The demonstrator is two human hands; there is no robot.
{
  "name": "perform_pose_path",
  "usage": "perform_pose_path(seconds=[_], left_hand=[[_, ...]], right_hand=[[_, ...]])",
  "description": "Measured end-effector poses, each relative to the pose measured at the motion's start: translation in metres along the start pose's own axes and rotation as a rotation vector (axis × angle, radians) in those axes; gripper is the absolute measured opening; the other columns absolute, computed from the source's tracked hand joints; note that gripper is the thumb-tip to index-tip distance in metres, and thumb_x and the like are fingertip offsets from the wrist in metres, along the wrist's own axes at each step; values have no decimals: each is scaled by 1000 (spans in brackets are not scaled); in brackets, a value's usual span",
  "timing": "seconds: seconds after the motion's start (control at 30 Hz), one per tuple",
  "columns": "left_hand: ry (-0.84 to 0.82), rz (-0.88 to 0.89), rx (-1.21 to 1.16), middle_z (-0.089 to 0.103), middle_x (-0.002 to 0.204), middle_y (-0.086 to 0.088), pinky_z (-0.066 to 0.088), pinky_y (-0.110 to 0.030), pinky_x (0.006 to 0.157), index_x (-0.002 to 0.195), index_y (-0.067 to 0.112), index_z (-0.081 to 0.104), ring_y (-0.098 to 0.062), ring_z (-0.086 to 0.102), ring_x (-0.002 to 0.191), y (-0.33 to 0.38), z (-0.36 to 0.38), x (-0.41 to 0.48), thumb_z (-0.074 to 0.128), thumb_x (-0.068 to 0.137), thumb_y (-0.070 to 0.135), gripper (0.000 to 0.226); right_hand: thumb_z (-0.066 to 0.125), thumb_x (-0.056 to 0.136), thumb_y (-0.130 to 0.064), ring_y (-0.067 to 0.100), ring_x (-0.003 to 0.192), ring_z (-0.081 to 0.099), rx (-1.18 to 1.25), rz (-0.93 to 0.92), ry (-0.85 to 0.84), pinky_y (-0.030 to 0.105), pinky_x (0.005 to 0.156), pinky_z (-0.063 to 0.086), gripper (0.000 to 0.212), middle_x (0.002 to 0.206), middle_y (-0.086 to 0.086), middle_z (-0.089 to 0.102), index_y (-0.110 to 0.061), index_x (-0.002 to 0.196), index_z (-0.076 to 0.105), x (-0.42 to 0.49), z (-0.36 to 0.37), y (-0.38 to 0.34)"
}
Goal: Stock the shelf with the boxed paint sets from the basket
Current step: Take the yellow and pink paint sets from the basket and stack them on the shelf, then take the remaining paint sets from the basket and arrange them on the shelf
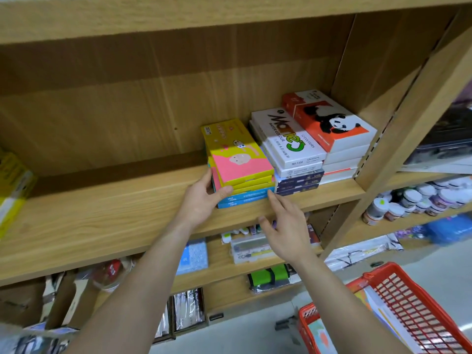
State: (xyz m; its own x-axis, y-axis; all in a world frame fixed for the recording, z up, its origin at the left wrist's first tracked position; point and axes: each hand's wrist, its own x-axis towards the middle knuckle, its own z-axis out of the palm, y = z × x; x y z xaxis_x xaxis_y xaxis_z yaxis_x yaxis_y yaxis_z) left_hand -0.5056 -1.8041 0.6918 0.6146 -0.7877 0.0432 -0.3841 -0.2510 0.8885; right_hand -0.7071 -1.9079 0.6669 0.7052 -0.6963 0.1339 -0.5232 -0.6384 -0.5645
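Note:
On the wooden shelf (102, 215) stand three stacks of boxed paint sets. The left stack has a yellow and pink box (237, 152) on top and blue boxes (242, 198) at the bottom. My left hand (201, 198) touches this stack's left front corner, thumb against its front edge. My right hand (286, 226) is spread open just below the stack's right front corner, one fingertip at the blue boxes. Beside it sits a white watercolour box stack (288, 139), then a red panda box stack (329, 121). The red basket (408, 300) at lower right holds more boxes.
The shelf's left part is bare wood up to a yellow pack (12, 185) at the far left. Lower shelves hold pencil cases and packets (250, 247). Small paint jars (419, 200) fill the neighbouring bay on the right. Grey floor lies under the basket.

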Motion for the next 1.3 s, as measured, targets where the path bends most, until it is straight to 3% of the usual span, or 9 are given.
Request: perform_pose_path(seconds=[0.2,0.3,0.47,0.57,0.67,0.8,0.93,1.13,1.3], left_hand=[[-2,14,105,64,134,9,46,-35,106,154,29,34,-14,61,122,-2,6,-2,50,95,58,68],[16,-23,91,64,132,12,46,-33,102,154,33,33,-13,60,121,4,10,-7,50,96,56,65],[380,29,75,59,130,7,45,-40,105,137,24,52,-17,56,124,13,22,-55,65,90,42,51],[478,168,144,56,117,5,48,-39,93,121,21,59,-16,57,110,20,41,-98,64,86,38,40],[244,158,215,57,112,7,50,-36,90,116,25,61,-13,58,104,18,88,-128,72,89,25,29],[-185,130,365,54,117,13,50,-36,93,121,27,59,-10,56,108,2,182,-143,67,90,37,33],[-443,74,476,54,119,8,45,-32,93,125,22,59,-14,57,114,-18,277,-141,66,91,40,40],[-727,35,594,58,123,0,49,-37,92,129,22,58,-20,58,114,-65,384,-114,64,88,46,48],[-774,112,626,59,124,-10,47,-46,97,132,15,56,-31,56,116,-105,462,-69,67,83,39,56]], right_hand=[[54,98,-42,26,140,44,-30,15,-25,45,116,35,73,154,5,49,-13,162,34,0,3,-1],[58,100,-40,25,145,40,-26,-21,-61,44,121,32,71,158,4,46,-13,162,34,-2,-2,2],[57,101,-42,25,140,44,-6,-12,-49,39,116,36,64,151,3,52,-15,158,43,-24,-29,26],[54,96,-49,30,129,54,-60,80,15,43,107,44,65,141,6,60,-14,151,52,-58,-42,74],[56,95,-51,35,127,57,-86,275,10,46,105,46,63,137,10,62,-13,145,58,-103,-51,142],[53,90,-59,40,127,58,-34,563,-15,44,103,46,73,136,18,62,-8,141,61,-175,-53,234],[63,96,-50,40,129,58,46,823,-40,41,105,45,64,137,22,61,-4,140,62,-240,-46,304],[66,98,-35,40,133,54,148,1091,-78,39,104,44,53,140,24,57,-7,143,59,-285,-2,361],[66,95,-31,40,125,59,291,1246,-69,40,102,46,53,132,25,61,-4,140,59,-278,69,407]])
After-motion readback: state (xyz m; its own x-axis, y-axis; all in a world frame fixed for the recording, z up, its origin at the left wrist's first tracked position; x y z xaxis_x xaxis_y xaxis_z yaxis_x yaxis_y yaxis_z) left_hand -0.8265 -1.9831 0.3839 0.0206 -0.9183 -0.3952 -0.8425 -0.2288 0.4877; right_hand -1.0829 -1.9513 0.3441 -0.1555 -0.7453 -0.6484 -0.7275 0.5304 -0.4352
